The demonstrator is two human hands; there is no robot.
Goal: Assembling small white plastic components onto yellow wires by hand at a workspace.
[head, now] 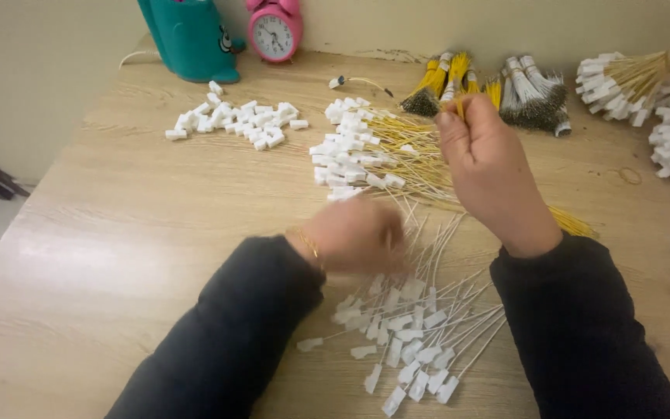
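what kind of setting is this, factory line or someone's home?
Probably a home or small workshop doing piecework, not a factory line. A plain wooden table holds heaps of white connectors and yellow wires, with a pink alarm clock and a teal container against the wall.

Pale wood-grain tabletop (118, 233), strewn with white connectors (234, 122) and yellow wires (405, 147) with white ends. Behind the white connectors, a teal container (189, 39) beside a pink clock (274, 29). Black sleeves (226, 341) nearest the camera, white-tagged white wires (412, 334) between them.
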